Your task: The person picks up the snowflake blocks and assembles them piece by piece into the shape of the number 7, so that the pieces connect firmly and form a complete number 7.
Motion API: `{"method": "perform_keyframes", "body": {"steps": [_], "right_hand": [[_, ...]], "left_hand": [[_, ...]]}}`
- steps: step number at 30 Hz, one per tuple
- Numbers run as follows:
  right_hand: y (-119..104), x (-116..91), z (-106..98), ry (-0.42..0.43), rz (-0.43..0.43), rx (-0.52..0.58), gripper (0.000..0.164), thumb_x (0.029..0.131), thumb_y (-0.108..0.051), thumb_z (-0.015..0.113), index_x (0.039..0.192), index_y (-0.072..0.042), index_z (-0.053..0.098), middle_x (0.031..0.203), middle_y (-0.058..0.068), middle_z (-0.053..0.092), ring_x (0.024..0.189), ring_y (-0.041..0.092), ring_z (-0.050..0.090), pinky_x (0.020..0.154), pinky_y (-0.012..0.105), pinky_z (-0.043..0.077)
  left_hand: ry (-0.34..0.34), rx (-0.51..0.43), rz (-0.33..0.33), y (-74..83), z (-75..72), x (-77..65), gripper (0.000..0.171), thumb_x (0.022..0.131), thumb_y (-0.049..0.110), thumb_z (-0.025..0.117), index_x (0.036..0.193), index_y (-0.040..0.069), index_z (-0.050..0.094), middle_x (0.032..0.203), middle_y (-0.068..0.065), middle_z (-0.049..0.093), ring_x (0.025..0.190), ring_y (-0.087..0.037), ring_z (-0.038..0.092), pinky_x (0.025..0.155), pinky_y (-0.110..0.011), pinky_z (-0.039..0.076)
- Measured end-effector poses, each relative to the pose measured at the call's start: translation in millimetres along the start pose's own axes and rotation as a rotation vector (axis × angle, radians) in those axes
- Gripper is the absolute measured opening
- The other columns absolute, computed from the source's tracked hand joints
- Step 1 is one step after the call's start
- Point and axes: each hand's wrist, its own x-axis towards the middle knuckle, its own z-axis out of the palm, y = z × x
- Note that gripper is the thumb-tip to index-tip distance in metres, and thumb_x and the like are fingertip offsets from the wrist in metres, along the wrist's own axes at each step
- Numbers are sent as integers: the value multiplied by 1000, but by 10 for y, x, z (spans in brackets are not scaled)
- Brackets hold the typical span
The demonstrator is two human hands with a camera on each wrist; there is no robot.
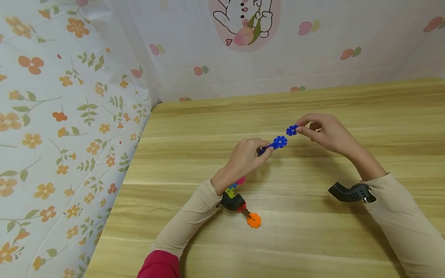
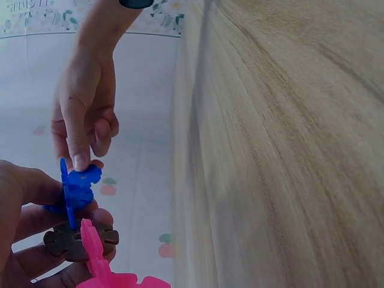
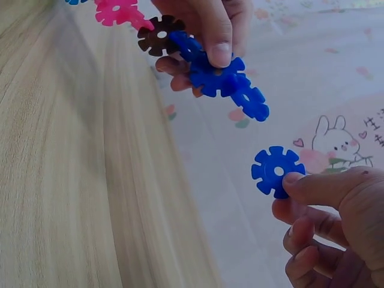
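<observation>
My left hand (image 1: 248,154) pinches a chain of notched plastic discs near its blue end, where several blue discs (image 3: 217,77) are slotted together at angles. Past them the chain runs through a brown disc (image 3: 161,35) and a pink disc (image 3: 116,8), then under the left wrist to an orange disc (image 1: 254,220) at its far end. Thumb and index finger of my right hand (image 1: 327,131) pinch a single blue disc (image 3: 278,172) by its edge. In the head and right wrist views a small gap separates this disc from the chain's last blue one.
Below the hands lies a wood-grain table (image 1: 299,239). A white patterned cloth (image 1: 278,65) hangs behind it, and a floral cloth (image 1: 69,139) borders its left side. Black wrist mounts (image 1: 351,193) stick out from both sleeves.
</observation>
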Motion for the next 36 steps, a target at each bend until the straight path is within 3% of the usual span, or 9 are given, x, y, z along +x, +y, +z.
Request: {"method": "perform_keyframes", "body": {"steps": [6,14,21,32,36], "right_hand": [[-10,-39,-23,3,-80,-22,12,89,-9,63,99,-6,69,90,4,65,58,11,53,51,25,42],[-39,-56,-32,43,-193,-62,12,87,-4,63,98,-6,69,85,0,63,67,7,53,53,22,44],[-72,-56,-15,71,-316,-66,20,80,6,67,96,-6,67,81,-3,60,70,5,49,49,18,41],[-110,-32,72,72,-362,-37,24,76,10,69,95,-5,68,84,-3,61,70,6,50,51,16,42],[-95,-43,116,44,-364,-31,22,78,10,68,94,-4,69,85,-2,62,65,6,50,53,16,44]], "left_hand": [[9,2,3,-17,18,-15,18,91,18,58,91,7,73,74,1,62,55,-5,47,46,-17,32],[8,-9,12,-13,36,-12,19,91,18,58,93,7,73,77,1,63,57,-5,48,47,-17,32],[5,-22,25,-10,36,-1,19,91,18,58,93,7,73,76,1,63,56,-5,48,47,-17,33],[1,-48,39,0,22,-4,18,92,15,58,89,4,71,73,1,61,55,-6,46,48,-18,32],[-10,-72,33,-9,41,-10,16,91,12,59,89,3,72,80,-2,64,54,-6,45,48,-17,32]]}}
